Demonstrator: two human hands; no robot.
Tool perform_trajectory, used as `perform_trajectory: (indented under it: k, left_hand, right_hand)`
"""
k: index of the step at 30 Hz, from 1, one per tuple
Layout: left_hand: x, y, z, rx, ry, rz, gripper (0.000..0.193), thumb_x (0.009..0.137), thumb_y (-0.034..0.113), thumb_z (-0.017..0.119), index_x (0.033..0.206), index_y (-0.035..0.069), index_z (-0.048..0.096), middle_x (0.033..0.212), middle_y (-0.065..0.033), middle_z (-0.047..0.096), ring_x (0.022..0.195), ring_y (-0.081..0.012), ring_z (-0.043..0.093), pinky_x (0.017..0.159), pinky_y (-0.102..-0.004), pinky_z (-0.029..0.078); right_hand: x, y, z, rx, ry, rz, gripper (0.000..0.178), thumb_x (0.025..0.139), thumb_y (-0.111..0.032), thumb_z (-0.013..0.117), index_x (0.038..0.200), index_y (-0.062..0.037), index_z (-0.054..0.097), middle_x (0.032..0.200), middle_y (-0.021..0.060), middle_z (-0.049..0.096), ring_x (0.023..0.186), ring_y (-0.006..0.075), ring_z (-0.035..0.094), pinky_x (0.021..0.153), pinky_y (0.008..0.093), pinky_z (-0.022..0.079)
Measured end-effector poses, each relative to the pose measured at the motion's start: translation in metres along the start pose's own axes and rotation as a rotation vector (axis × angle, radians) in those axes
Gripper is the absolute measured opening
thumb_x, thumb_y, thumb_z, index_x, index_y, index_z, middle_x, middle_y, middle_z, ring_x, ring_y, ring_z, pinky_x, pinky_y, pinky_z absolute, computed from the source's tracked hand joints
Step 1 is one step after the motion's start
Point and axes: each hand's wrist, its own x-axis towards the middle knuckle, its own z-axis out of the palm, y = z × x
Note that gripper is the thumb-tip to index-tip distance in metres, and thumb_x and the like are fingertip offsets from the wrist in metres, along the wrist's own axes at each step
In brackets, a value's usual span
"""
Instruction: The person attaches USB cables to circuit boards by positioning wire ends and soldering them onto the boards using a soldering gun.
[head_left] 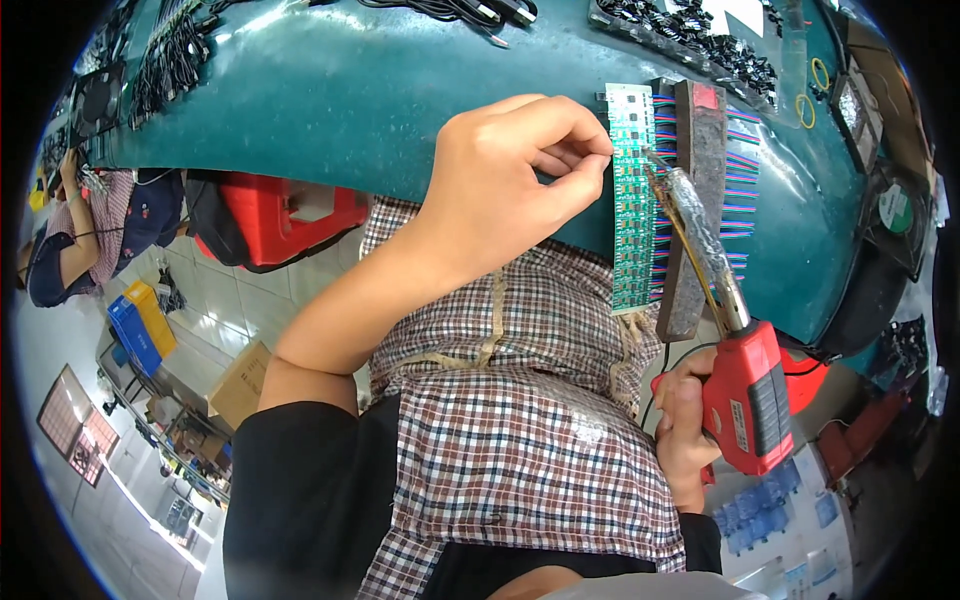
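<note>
A long green circuit board panel (632, 220) with rows of small parts lies at the table's front edge. Thin coloured wires (740, 162) run from its right side, under a dark grey bar (700, 150) with a red patch at its far end. My left hand (510, 170) is closed in a pinch, its fingertips at the panel's left edge; whatever is between them is too small to make out. My right hand (685, 425) grips a red soldering gun (745, 400) by its handle. The gun's metal barrel slants over the bar, and its tip meets the upper right part of the panel.
A clear tray (690, 50) of small black parts sits at the far right. Black cables (450, 10) lie at the back of the green table (330, 100). A fan (893, 210) stands at the right. Another person's arm (75, 220) shows at far left, near a red stool (290, 215).
</note>
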Motion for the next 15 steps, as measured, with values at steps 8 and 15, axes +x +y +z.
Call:
perform_trajectory:
  k: [8, 15]
  left_hand:
    - [0.0003, 0.0005, 0.0008, 0.017, 0.007, -0.027, 0.010, 0.079, -0.004, 0.072, 0.088, -0.003, 0.068, 0.085, -0.0075, 0.070, 0.075, -0.0123, 0.071, 0.067, -0.0230, 0.059]
    - [0.0008, 0.0007, 0.0006, 0.048, 0.000, -0.016, 0.011, 0.078, -0.004, 0.072, 0.088, -0.003, 0.069, 0.085, -0.0077, 0.070, 0.075, -0.0119, 0.071, 0.066, -0.0225, 0.058]
  right_hand:
    - [0.0083, -0.0054, 0.0096, -0.021, 0.058, 0.012, 0.012, 0.094, -0.006, 0.058, 0.099, 0.0016, 0.050, 0.080, 0.0072, 0.049, 0.049, 0.0078, 0.039, 0.048, 0.0249, 0.038]
    - [0.0093, -0.0027, 0.0116, 0.005, 0.088, 0.037, 0.010, 0.094, -0.003, 0.057, 0.094, -0.0005, 0.047, 0.080, 0.0080, 0.049, 0.048, 0.0071, 0.038, 0.046, 0.0237, 0.038]
